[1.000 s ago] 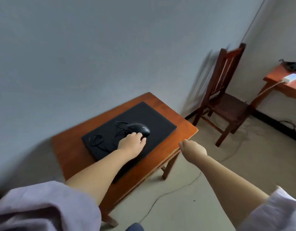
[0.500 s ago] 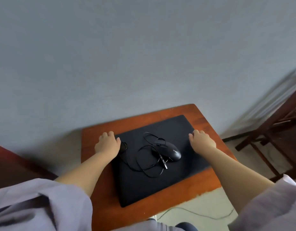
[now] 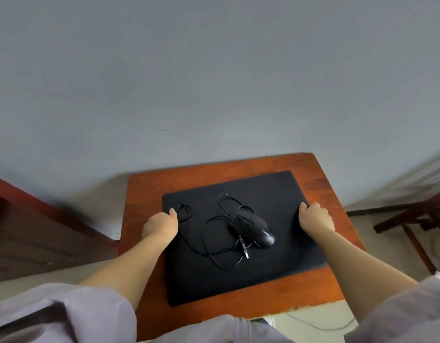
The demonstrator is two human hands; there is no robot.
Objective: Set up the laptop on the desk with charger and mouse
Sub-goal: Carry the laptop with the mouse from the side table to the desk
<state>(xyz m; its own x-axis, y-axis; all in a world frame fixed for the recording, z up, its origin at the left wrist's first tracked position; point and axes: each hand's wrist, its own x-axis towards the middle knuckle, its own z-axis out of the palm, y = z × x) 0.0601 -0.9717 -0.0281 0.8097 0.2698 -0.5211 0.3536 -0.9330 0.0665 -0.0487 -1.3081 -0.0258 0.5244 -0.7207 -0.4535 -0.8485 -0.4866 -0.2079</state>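
- My left hand point(image 3: 160, 225) grips the closed black laptop point(image 3: 241, 273) at its 9 o'clock edge.
- My right hand point(image 3: 316, 217) grips its 3 o'clock edge.
- The wired mouse point(image 3: 256, 230) lies on the lid.

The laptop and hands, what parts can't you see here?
Head view only:
- Laptop: shut, so screen and keys are hidden.
- Left hand and right hand: fingertips curl over the laptop's sides, out of sight.
- Charger: none in view.
- Mouse: logo too small to read surely.
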